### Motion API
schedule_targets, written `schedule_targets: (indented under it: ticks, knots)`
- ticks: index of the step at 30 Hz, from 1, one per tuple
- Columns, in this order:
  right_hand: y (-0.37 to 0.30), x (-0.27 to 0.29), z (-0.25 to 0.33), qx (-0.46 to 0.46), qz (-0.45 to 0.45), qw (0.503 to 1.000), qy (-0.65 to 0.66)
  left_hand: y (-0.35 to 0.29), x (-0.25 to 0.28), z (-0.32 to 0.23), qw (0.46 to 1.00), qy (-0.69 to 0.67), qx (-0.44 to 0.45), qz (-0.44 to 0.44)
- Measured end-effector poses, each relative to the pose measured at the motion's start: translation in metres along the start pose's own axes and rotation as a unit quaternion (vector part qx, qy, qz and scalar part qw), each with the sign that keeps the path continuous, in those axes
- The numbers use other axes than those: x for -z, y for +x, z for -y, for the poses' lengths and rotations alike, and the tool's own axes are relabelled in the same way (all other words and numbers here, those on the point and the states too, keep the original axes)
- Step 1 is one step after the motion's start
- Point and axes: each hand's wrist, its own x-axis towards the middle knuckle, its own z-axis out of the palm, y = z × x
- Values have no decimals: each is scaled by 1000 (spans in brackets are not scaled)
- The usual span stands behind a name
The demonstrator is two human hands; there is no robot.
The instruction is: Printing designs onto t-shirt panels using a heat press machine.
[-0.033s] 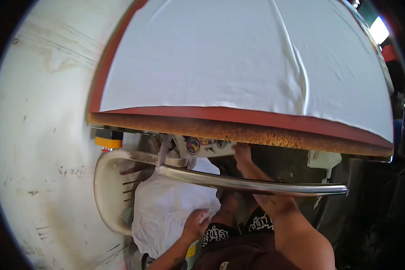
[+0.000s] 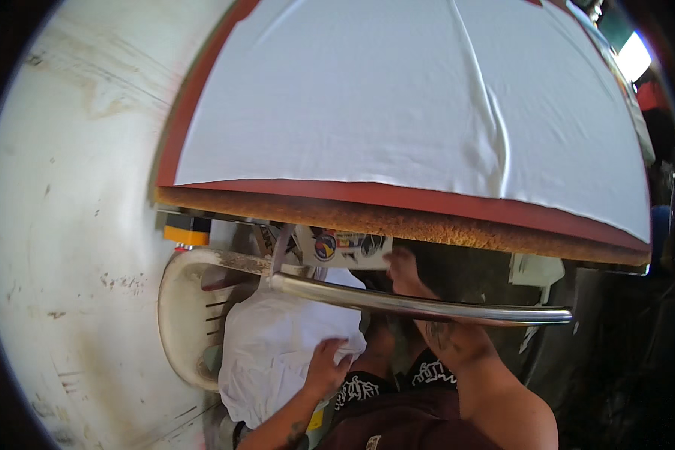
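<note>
Fingers (image 2: 327, 350) of the left hand (image 2: 325, 375) are loosely bent, the thumb standing clear of them, over the near right edge of a heap of white cloth (image 2: 274, 360). Close beneath the arms I see the wearer's dark maroon shirt (image 2: 401, 427) and black shorts (image 2: 358, 390) with white lettering. The heap lies on a white plastic chair (image 2: 174, 322), whose slotted, grubby shell curves round its left side, with bits of brown wear along the top rim.

Beyond the heap, a shiny metal tube (image 2: 427, 306) runs across, with the right forearm passing below it. The right hand (image 2: 403, 271) is farther in, under the front of a red-topped bench (image 2: 427, 201), its fingers at the right edge of a white panel (image 2: 356, 262) bearing colored emblems; whether they pinch that edge or merely touch it, I can't tell. A black and orange box (image 2: 186, 229) sits just under the bench's left corner.

Above all this is the bench's rough brown front edge, then its red margin, then a white fabric sheet (image 2: 337, 105) spread over the top, one long crease running down its right half. Off at the far right glows a bright rectangle (image 2: 634, 57).
</note>
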Motion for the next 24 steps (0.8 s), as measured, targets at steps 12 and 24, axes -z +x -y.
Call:
schedule_targets:
  ticks: [12, 24]
  knots:
    - [-329, 56, 168, -11, 475, 840, -263, 32, 188, -198, 904, 67, -412, 90]
    - [-307, 5, 278, 126, 300, 945, 27, 143, 284, -188, 804, -549, -205, -99]
